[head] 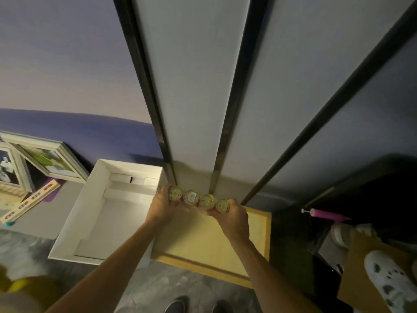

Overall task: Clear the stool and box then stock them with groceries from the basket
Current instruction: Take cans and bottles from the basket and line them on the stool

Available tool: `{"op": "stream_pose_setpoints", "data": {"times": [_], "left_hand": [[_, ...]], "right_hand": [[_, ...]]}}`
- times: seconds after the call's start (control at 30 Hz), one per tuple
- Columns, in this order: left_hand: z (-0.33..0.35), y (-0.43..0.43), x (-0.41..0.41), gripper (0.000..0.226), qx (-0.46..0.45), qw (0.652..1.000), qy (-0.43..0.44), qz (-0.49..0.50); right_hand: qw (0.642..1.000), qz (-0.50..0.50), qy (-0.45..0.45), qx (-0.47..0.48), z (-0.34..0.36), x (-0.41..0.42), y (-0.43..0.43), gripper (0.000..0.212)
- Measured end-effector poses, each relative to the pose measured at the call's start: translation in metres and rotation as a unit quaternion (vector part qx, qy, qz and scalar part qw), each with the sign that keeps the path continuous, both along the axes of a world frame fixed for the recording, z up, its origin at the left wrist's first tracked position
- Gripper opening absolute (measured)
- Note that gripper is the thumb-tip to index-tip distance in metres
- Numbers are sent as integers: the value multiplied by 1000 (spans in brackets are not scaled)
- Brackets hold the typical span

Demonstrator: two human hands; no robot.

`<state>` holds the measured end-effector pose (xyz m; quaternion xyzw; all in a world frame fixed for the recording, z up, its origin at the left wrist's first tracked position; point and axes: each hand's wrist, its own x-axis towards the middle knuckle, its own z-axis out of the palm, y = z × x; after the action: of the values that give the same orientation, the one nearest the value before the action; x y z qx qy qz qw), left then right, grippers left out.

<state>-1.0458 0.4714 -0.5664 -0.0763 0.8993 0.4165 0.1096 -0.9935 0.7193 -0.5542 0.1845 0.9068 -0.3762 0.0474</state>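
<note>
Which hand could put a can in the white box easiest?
Probably the left hand. It holds the end of the can row nearest the white box, which sits open just to its left. The right hand is over the wooden stool, farther away.

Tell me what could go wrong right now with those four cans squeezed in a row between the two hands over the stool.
The four cans are held only by end pressure from the left hand and right hand; the middle two could buckle out and drop onto the wooden stool. The row sits at the stool's far edge by the wall panels, so a can set down there may tip off behind. A loose can could also roll into the open white box.
</note>
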Motion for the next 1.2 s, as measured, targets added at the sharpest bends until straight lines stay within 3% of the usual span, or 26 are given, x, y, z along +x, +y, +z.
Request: {"op": "stream_pose_setpoints", "data": {"times": [0.23,0.33,0.57,0.73,0.87,1.07,1.2], "left_hand": [[-37,-2,12,53,26,998,-56,14],[-44,2,19,34,3,1000,-23,7],[-47,2,22,36,-11,1000,-10,7],[-33,1,23,29,-7,1000,-16,-12],[4,7,29,41,-44,998,-1,-41],[109,15,52,44,-82,989,52,-115],[174,19,66,67,-122,979,78,-143]], "right_hand": [[998,22,-49,-13,-35,5,0,64],[998,21,-58,-8,-45,10,-1,61],[997,21,-70,-15,-47,10,-1,60],[995,70,-75,-11,-36,11,7,82],[994,85,-66,33,-6,24,25,97],[991,84,8,106,97,62,64,86],[982,53,55,174,160,111,80,88]]}}
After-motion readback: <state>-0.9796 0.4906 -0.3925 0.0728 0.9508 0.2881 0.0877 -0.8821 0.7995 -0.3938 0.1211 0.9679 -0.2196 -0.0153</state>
